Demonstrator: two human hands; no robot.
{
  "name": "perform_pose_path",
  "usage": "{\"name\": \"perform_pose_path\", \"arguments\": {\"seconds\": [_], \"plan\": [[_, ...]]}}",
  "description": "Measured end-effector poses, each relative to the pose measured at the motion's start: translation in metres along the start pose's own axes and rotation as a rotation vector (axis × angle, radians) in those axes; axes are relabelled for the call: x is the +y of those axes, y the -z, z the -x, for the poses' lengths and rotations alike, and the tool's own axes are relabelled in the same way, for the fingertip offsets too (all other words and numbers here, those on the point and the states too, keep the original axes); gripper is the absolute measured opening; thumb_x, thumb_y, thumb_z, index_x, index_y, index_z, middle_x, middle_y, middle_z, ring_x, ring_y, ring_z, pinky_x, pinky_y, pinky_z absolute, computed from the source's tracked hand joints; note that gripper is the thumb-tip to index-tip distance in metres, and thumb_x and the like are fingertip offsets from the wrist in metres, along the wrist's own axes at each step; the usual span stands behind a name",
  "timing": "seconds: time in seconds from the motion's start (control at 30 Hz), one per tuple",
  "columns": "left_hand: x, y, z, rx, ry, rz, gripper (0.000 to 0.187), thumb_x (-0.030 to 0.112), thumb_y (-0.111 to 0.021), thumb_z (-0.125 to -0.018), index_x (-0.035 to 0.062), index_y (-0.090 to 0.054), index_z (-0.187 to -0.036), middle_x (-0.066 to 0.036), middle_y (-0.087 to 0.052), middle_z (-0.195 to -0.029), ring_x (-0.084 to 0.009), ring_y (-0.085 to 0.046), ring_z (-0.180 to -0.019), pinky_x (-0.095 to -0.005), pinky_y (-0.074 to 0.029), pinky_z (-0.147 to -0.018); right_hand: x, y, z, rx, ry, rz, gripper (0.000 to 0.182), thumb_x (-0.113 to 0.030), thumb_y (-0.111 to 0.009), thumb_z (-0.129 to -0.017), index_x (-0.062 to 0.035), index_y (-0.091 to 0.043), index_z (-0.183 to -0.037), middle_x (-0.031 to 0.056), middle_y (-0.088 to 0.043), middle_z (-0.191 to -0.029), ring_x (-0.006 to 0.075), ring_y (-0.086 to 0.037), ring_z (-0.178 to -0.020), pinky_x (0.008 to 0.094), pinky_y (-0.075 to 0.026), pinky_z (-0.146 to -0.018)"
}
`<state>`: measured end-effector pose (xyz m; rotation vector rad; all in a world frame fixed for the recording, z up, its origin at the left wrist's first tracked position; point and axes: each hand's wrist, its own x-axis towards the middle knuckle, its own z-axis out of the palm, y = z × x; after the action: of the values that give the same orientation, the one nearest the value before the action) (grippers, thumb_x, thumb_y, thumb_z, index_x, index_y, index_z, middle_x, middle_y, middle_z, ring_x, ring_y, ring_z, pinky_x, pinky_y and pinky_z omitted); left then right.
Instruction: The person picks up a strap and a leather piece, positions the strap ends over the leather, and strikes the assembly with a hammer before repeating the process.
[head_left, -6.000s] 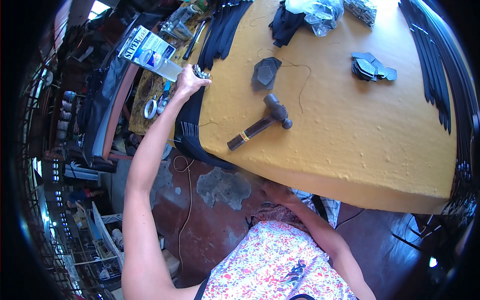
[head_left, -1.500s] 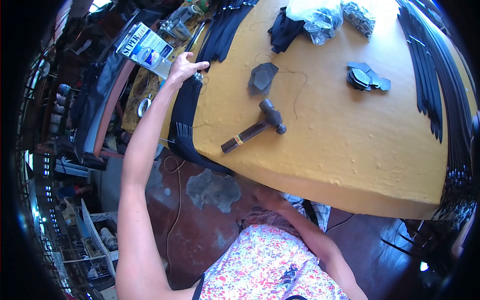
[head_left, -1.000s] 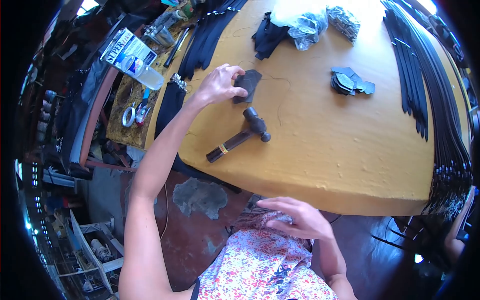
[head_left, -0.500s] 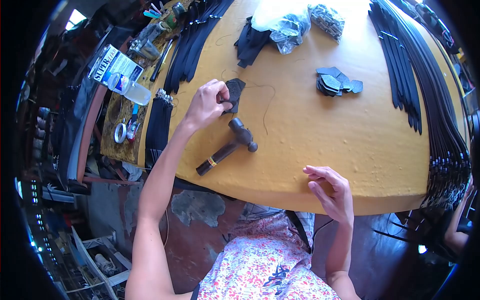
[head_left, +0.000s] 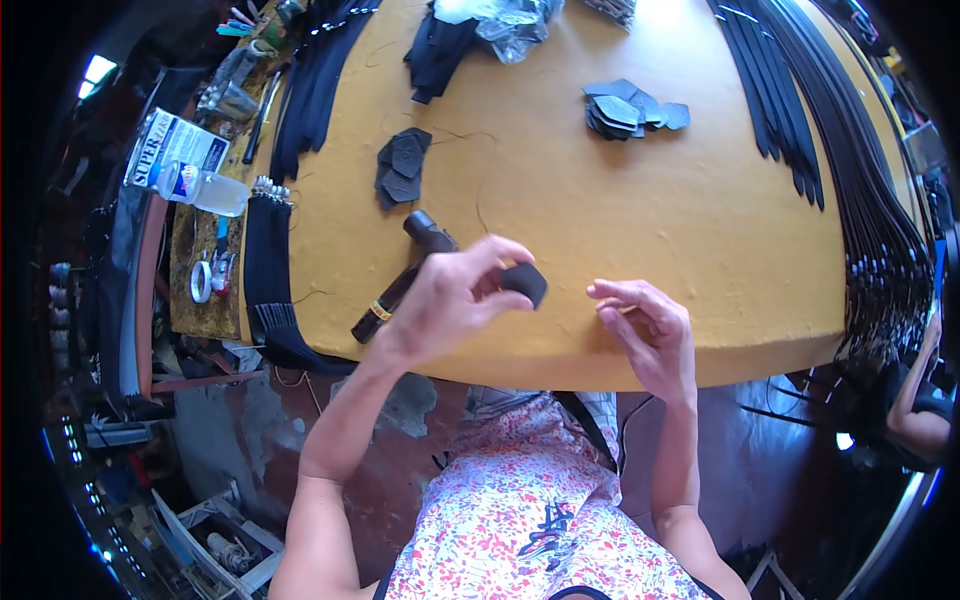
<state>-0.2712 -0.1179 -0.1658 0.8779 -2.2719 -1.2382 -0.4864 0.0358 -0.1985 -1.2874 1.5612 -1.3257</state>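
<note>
My left hand (head_left: 455, 300) pinches a small black leather piece (head_left: 525, 285) between thumb and fingers, above the yellow tabletop (head_left: 560, 220). To its right is my right hand (head_left: 650, 330), fingers apart and curved, holding nothing. A hammer (head_left: 395, 285) lies partly hidden behind my left hand. Beyond the hammer rests a small pile of black pieces (head_left: 402, 168). Another pile of dark pieces (head_left: 630, 110) lies farther back, right of the middle.
Black straps (head_left: 315, 95) hang over the left side, and long dark straps (head_left: 850, 150) line the right edge. Plastic bags (head_left: 515, 25) lie at the back. A bottle (head_left: 205, 188) is on the left bench. A co-worker's arm (head_left: 915, 400) shows at far right.
My left hand has moved from the near-left pile toward my right hand, now with one black piece in it. The camera view has shifted, and my right hand stays near the front edge.
</note>
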Motion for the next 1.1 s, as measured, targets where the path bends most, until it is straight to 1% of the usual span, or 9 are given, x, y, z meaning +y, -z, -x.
{"name": "perform_pose_path", "arguments": {"seconds": [0.13, 0.2, 0.33, 0.53, 0.6, 0.73, 0.87, 1.0, 1.1], "plan": [[-0.002, -0.034, 0.004, -0.109, -0.016, -0.005, 0.044, 0.009, -0.086, -0.081, 0.0053, -0.068, -0.121, -0.008, -0.071, -0.091, -0.0086, -0.064, -0.068, -0.0257, -0.052, -0.061, 0.002, 0.005, -0.005, 0.096, 0.051, 0.054, 0.025, -0.001, -0.069, -0.095, -0.0039, -0.072, -0.119, 0.0102, -0.074, -0.112, 0.0157, -0.072, -0.093, 0.0275, -0.058, -0.076], [-0.006, -0.041, 0.003, -0.009, -0.192, -0.085, 0.049, 0.011, -0.086, -0.079, 0.0071, -0.069, -0.124, -0.010, -0.069, -0.093, -0.0120, -0.064, -0.069, -0.0266, -0.053, -0.062, -0.002, 0.006, -0.010, 0.109, 0.050, 0.122, 0.025, -0.001, -0.068, -0.095, -0.0038, -0.072, -0.119, 0.0101, -0.074, -0.111, 0.0154, -0.072, -0.092, 0.0279, -0.058, -0.075], [-0.013, -0.040, 0.003, 0.021, -0.274, -0.141, 0.053, 0.011, -0.087, -0.077, 0.0072, -0.069, -0.126, -0.013, -0.066, -0.108, -0.0177, -0.067, -0.074, -0.0312, -0.056, -0.065, -0.006, 0.001, -0.013, 0.057, 0.016, 0.154, 0.025, -0.002, -0.069, -0.094, -0.0046, -0.073, -0.118, 0.0093, -0.075, -0.109, 0.0158, -0.070, -0.089, 0.0283, -0.056, -0.071], [-0.007, -0.029, 0.000, 0.029, -0.230, -0.082, 0.044, 0.009, -0.083, -0.082, 0.0049, -0.069, -0.124, -0.013, -0.067, -0.112, -0.0234, -0.069, -0.083, -0.0336, -0.058, -0.071, 0.002, -0.002, -0.014, 0.088, 0.072, 0.308, 0.024, -0.004, -0.073, -0.090, -0.0069, -0.074, -0.114, 0.0061, -0.075, -0.105, 0.0171, -0.066, -0.082, 0.0287, -0.050, -0.061], [-0.009, -0.003, -0.016, 0.190, -0.384, -0.216, 0.036, 0.010, -0.081, -0.086, 0.0043, -0.071, -0.120, -0.013, -0.072, -0.105, -0.0226, -0.072, -0.083, -0.0340, -0.058, -0.071, 0.003, -0.003, -0.013, 0.083, 0.080, 0.298, 0.024, -0.004, -0.074, -0.090, -0.0065, -0.074, -0.113, 0.0063, -0.075, -0.105, 0.0176, -0.065, -0.082, 0.0287, -0.050, -0.061], [-0.030, 0.090, -0.069, 0.493, -0.153, -0.345, 0.021, 0.012, -0.070, -0.095, 0.0002, -0.073, -0.113, -0.015, -0.076, -0.088, -0.0226, -0.074, -0.077, -0.0314, -0.056, -0.068, 0.001, -0.005, -0.012, 0.114, 0.135, 0.348, 0.024, -0.003, -0.074, -0.088, -0.0060, -0.074, -0.112, 0.0071, -0.075, -0.104, 0.0193, -0.066, -0.082, 0.0298, -0.052, -0.063], [-0.104, 0.217, -0.126, 0.719, 0.243, -0.867, 0.024, 0.028, -0.070, -0.091, 0.0105, -0.077, -0.106, -0.016, -0.076, -0.098, -0.0354, -0.074, -0.091, -0.0461, -0.059, -0.079, 0.001, -0.009, -0.011, 0.145, 0.162, 0.394, 0.023, -0.001, -0.074, -0.087, -0.0060, -0.074, -0.110, 0.0078, -0.075, -0.103, 0.0217, -0.067, -0.084, 0.0319, -0.054, -0.064], [-0.173, 0.309, -0.136, 0.474, 0.733, -1.086, 0.038, 0.030, -0.075, -0.085, 0.0047, -0.074, -0.114, -0.020, -0.074, -0.116, -0.0377, -0.072, -0.108, -0.0480, -0.058, -0.090, 0.002, -0.010, -0.009, 0.185, 0.213, 0.425, 0.019, -0.002, -0.073, -0.088, -0.0063, -0.074, -0.106, 0.0082, -0.075, -0.101, 0.0226, -0.068, -0.083, 0.0322, -0.055, -0.062], [-0.163, 0.306, -0.131, 0.364, 0.857, -1.062, 0.040, 0.021, -0.078, -0.083, 0.0029, -0.071, -0.119, -0.022, -0.070, -0.125, -0.0375, -0.068, -0.118, -0.0486, -0.056, -0.098, 0.001, -0.013, -0.010, 0.218, 0.194, 0.410, 0.015, -0.003, -0.073, -0.089, -0.0064, -0.075, -0.103, 0.0075, -0.075, -0.098, 0.0234, -0.068, -0.081, 0.0330, -0.054, -0.062]]}}
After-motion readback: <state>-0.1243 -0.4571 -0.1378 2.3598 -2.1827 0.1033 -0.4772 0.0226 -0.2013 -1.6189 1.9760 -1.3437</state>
